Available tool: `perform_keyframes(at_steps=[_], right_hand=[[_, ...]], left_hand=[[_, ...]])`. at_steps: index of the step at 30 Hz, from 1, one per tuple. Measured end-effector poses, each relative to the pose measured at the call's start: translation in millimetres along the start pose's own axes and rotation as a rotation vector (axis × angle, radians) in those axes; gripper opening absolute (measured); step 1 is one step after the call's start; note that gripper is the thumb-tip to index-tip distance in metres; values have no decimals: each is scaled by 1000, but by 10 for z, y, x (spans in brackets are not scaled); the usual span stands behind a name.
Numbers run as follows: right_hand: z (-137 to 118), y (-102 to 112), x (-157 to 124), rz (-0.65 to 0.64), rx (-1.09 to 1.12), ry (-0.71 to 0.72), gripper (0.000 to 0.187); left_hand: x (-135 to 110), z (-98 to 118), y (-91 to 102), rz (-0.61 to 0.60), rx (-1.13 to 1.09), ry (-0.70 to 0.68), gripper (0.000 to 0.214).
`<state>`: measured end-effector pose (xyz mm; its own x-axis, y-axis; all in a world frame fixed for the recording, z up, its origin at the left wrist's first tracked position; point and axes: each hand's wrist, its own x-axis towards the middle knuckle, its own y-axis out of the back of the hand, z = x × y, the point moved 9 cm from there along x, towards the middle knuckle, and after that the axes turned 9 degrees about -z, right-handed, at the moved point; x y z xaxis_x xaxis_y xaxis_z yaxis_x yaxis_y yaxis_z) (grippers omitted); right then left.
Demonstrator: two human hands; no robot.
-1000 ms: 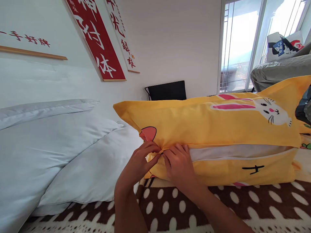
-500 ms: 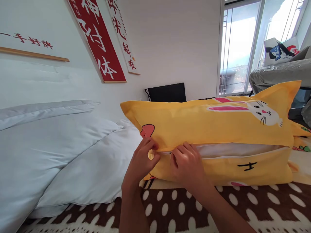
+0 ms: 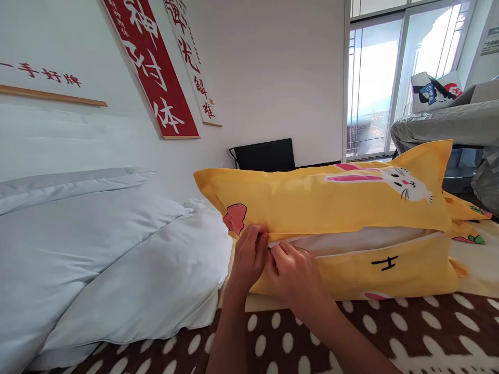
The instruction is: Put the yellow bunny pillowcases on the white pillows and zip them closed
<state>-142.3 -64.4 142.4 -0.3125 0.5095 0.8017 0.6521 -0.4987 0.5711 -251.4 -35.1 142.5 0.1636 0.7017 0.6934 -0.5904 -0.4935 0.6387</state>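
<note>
Now | left hand (image 3: 249, 257) pinches yellow pillowcase (image 3: 331, 202) edge | right hand (image 3: 292, 270) pinches zipper (image 3: 268, 249)

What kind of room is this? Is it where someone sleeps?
Most likely a bedroom. White pillows lie piled at the left, and a yellow pillow with a bunny on it sits on a brown spotted blanket, like on a bed.

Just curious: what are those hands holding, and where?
Left hand and right hand pinch the yellow rabbit pillowcase at one end of its open seam.
</note>
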Motion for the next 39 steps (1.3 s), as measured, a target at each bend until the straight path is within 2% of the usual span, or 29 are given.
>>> perform_keyframes(at_steps=[4, 9, 14, 17, 22, 27, 29, 33, 39], right_hand=[[79, -86, -4, -19, 59, -47, 18], [362, -152, 35, -113, 151, -184, 19], [535, -62, 38, -168, 192, -241, 20], [442, 19, 43, -128, 153, -175, 20], [191, 134, 26, 45, 33, 28, 16], [158, 164, -201, 53, 81, 325, 16], [273, 241, -328, 86, 122, 329, 17], [479, 376, -516, 190, 144, 231, 17], [560, 393, -534, 216, 140, 190, 16]], left_hand=[[-17, -131, -74, 106, -66, 40, 16], [-20, -134, -78, 117, -5, 20, 14], [-24, -117, -80, 131, 67, -1, 15], [-29, -94, -54, 169, 118, -30, 16], [-19, -88, 15, 212, 133, -51, 17], [-18, -63, 7, 213, 118, -72, 18], [-15, -48, -16, 204, 108, -78, 17], [-9, -10, -20, 206, 135, -91, 17], [0, -35, -4, 196, 148, -43, 16]])
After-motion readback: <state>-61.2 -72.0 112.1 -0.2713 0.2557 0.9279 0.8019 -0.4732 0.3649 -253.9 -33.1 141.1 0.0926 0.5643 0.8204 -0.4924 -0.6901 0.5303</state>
